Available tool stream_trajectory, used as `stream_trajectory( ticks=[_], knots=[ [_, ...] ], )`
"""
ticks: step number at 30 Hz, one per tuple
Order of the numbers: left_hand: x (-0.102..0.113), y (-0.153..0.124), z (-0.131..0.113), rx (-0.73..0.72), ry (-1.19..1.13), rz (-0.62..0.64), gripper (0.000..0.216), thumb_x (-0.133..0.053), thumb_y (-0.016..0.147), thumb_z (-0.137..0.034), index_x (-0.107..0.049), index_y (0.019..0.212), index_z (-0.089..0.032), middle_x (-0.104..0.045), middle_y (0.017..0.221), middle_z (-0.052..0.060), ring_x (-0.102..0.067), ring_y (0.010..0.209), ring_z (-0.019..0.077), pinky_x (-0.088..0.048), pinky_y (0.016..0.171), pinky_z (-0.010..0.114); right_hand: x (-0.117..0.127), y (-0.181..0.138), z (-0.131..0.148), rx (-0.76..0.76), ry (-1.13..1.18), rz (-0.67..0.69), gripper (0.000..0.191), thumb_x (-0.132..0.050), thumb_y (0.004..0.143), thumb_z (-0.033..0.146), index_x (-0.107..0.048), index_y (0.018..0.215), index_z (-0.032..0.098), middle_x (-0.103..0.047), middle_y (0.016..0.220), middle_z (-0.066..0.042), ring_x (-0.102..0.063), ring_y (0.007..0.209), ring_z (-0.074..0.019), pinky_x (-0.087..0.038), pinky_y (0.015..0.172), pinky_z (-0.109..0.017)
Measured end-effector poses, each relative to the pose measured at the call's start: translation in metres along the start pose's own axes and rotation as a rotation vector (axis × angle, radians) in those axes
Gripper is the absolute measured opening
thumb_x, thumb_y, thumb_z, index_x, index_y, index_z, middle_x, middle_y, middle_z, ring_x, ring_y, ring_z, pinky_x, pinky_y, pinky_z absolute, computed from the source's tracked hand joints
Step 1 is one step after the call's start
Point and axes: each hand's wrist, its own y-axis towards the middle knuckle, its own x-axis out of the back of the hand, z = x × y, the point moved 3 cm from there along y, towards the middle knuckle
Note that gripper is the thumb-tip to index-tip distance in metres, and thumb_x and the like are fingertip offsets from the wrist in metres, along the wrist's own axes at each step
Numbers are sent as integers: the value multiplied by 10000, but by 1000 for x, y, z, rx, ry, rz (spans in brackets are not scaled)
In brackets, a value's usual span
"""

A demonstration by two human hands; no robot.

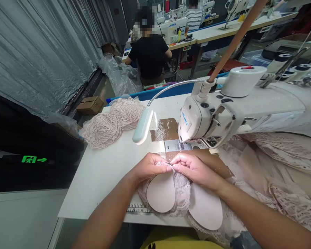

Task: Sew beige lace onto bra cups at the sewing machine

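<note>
A pale pink lace bra with smooth padded cups (pixel 161 192) hangs from my two hands at the front of the sewing table. My left hand (pixel 152 167) pinches the lace edge above one cup between thumb and fingers. Close beside it, my right hand (pixel 188 167) grips the same edge, the fingertips of both hands almost meeting. A small dark item, too small to name, shows between the fingertips. The second cup (pixel 206 206) droops below my right wrist. Just beyond my hands is the needle area of the white sewing machine (pixel 194 119).
Folded lace cups (pixel 116 119) lie at the table's far left. A lamp (pixel 143 126) on a bendable arm hangs left of the machine head. Lace pieces (pixel 280 173) are heaped at right. A printed ruler (pixel 142 209) runs along the front edge. A person (pixel 150 55) sits ahead.
</note>
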Motion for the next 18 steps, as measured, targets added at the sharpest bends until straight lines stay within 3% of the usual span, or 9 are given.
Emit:
stream_trajectory(
  ticks=[6,10,18],
  knots=[
    [0,1,2,-23,6,14,305,-735,701,-374,-709,831,-99,-646,797,68,-557,759,160,-409,710,270,-5,2,1,-88,138,-18,271,-632,800,420,-542,923,196,-610,840,-25,-590,775,-168,-490,687,-300],
    [10,0,1,44,0,34,306,-749,687,-357,-683,849,-105,-622,735,35,-549,680,124,-413,658,241,-5,2,0,-125,83,-35,200,-624,799,355,-530,859,189,-569,768,0,-561,734,-154,-462,645,-284],
    [43,-4,1,32,56,-126,302,-721,701,-391,-635,740,-104,-559,651,-5,-479,600,82,-365,596,205,5,2,-10,-212,82,-103,200,-597,791,358,-536,850,177,-571,702,10,-525,640,-140,-397,573,-258]
  ],
)
